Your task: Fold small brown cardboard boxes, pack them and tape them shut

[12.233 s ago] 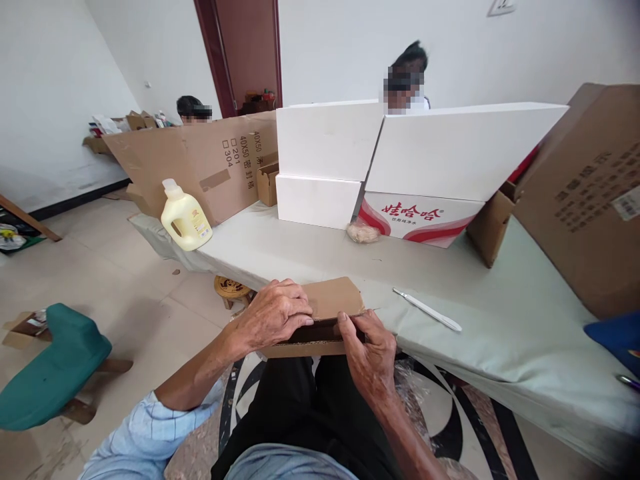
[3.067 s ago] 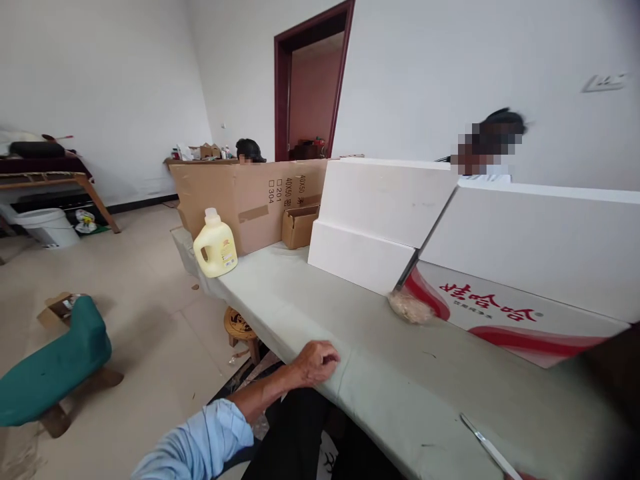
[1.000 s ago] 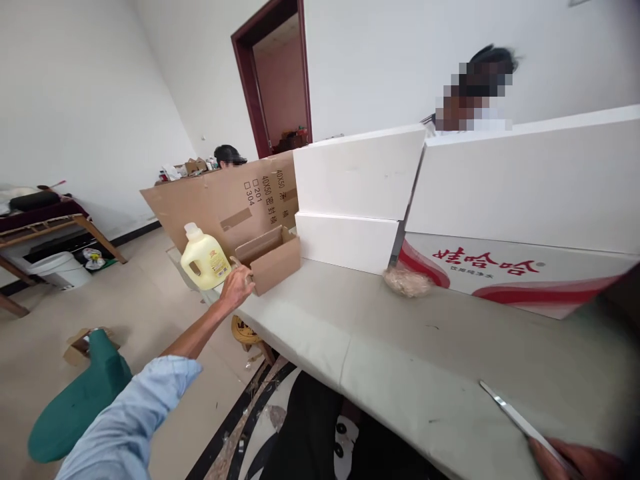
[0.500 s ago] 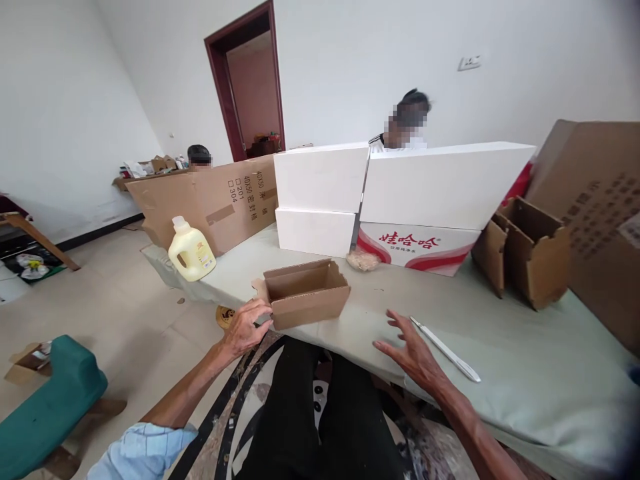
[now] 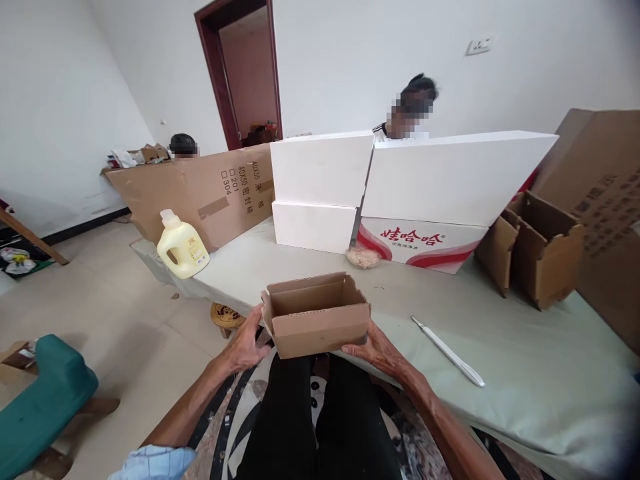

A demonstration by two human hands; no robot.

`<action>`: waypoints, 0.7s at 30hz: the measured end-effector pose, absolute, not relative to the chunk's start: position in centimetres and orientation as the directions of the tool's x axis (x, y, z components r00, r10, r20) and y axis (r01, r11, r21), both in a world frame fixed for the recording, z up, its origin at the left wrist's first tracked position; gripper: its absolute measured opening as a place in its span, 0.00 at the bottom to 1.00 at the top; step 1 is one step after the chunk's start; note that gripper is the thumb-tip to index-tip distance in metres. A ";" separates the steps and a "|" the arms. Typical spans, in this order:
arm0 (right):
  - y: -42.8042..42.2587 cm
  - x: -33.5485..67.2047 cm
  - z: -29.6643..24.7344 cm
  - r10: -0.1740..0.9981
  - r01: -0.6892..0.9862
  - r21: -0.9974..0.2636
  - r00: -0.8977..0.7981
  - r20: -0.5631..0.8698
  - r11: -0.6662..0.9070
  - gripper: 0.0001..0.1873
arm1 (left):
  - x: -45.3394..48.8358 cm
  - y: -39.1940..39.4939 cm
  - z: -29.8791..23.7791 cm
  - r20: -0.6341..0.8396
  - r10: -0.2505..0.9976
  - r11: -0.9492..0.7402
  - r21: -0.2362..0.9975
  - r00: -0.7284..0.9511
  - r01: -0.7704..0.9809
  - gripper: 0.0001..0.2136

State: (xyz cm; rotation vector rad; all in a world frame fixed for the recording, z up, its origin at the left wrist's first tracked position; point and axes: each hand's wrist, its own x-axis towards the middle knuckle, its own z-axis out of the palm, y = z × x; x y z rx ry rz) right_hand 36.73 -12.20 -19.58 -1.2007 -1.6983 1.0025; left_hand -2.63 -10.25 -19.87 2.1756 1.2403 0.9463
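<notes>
A small open-topped cardboard box sits at the near edge of the cloth-covered table, its front part over my lap. My left hand grips its left end, with the thumb toward the lower front corner. On the right end, my right hand holds the lower corner, its thumb along the front and its other fingers partly hidden behind the box. To the right of that hand lies a white craft knife on the cloth. The inside of the box is shadowed.
A yellow jug stands at left before a large carton. White boxes and a red-and-white carton line the back, with a clear plastic bundle. More open cardboard boxes stand right. Two people are behind.
My right hand has moved left from beside the knife and taken hold of the box's right end. The box has come nearer to me, over the table edge.
</notes>
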 end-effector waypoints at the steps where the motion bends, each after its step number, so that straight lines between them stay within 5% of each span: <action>1: -12.3 36.4 -19.8 0.966 0.318 -0.925 -0.216 0.143 0.208 0.52 | -2.4 -10.1 -21.0 0.312 0.863 -0.498 0.652 0.397 0.571 0.48; 5: -13.5 35.6 -20.1 0.980 0.295 -0.946 -0.180 0.082 0.133 0.42 | -1.4 -10.2 -23.0 0.271 0.840 -0.523 0.632 0.470 0.571 0.54; 10: -16.5 38.2 -16.2 0.990 0.300 -0.949 -0.125 0.064 0.099 0.44 | -0.6 -11.6 -18.0 0.200 0.828 -0.445 0.802 0.524 0.398 0.58; 16: -17.6 41.3 -8.7 0.985 0.468 -0.875 -0.164 0.052 0.124 0.42 | 1.0 -11.8 -12.2 0.193 0.846 -0.369 0.884 0.497 0.286 0.27; 21: -16.8 39.6 -6.9 0.995 0.507 -0.861 -0.099 -0.022 0.032 0.41 | 2.8 -10.9 -11.4 0.276 0.895 -0.373 0.894 0.351 0.248 0.26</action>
